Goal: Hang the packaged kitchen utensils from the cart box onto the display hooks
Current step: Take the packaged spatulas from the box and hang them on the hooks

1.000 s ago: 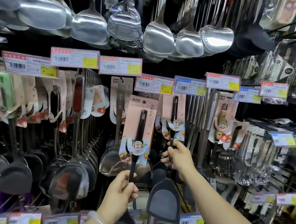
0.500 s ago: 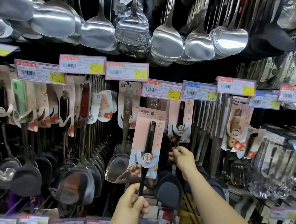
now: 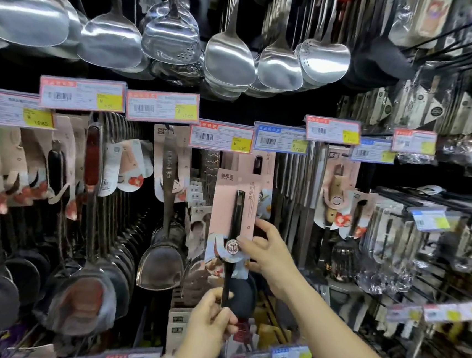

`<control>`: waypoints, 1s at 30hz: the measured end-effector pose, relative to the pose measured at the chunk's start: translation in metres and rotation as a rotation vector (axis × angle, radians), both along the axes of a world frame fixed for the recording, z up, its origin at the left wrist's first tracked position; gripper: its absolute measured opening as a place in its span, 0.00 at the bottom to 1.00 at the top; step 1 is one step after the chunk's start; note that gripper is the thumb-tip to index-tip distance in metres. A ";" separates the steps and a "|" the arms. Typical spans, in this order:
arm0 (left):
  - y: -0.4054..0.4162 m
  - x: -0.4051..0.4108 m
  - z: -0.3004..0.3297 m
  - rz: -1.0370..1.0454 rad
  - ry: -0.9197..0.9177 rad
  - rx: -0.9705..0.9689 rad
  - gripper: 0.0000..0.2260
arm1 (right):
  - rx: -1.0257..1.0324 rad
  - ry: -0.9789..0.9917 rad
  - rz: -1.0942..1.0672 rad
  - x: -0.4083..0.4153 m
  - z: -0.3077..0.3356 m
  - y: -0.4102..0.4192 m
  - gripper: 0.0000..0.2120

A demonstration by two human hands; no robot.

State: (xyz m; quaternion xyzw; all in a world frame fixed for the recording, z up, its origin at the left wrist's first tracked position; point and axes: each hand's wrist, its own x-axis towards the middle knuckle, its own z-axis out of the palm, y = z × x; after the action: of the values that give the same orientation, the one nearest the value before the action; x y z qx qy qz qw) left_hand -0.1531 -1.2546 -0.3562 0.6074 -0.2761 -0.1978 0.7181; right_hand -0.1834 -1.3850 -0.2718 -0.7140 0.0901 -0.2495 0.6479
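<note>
Nearest the camera: left hand (image 3: 211,316) low at centre, fingers curled tight around the black handle of a packaged utensil (image 3: 232,253), gripping below the card. The utensil stands roughly upright; its lower end is hidden behind the hand, so its type cannot be told.

Just above: right hand (image 3: 269,254) reaches in from the lower right, forearm bare. Thumb and fingers pinch the right edge of the pink backing card (image 3: 233,204), near the round label on the handle. Hand partly closed on the card, not a full fist.

The card's top edge sits just below the price tag (image 3: 221,134) with a yellow patch. Whether its hole is on a hook cannot be told. A second pink card (image 3: 268,164) hangs directly behind it.

Further back, left of the held item: a steel spatula (image 3: 165,229) hangs on its own card, then a row of dark-headed turners (image 3: 81,302) on hooks.

Right side: wooden-handled packaged tools (image 3: 337,194), then blurred clear-wrapped goods.

Top row, farthest: steel ladles and skimmers (image 3: 229,54) hanging in overlapping rows.
</note>
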 end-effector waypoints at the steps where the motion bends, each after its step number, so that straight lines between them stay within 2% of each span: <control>1: -0.003 -0.003 0.001 -0.005 -0.011 0.001 0.12 | -0.017 -0.010 -0.005 -0.004 0.003 -0.002 0.26; 9: -0.022 -0.012 0.015 -0.073 -0.085 0.008 0.10 | -0.060 -0.117 -0.082 -0.018 0.017 -0.018 0.20; 19: -0.041 0.001 0.040 -0.044 -0.197 -0.016 0.10 | -0.123 -0.222 -0.075 -0.011 0.047 -0.029 0.22; 30: -0.064 0.010 0.042 -0.015 -0.152 -0.059 0.14 | -0.171 -0.237 -0.080 0.001 0.057 -0.041 0.26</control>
State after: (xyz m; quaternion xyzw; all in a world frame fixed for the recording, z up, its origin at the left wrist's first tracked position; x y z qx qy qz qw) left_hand -0.1435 -1.3182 -0.3143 0.5972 -0.3403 -0.1484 0.7111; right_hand -0.1822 -1.4257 -0.2150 -0.7280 0.0201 -0.3644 0.5804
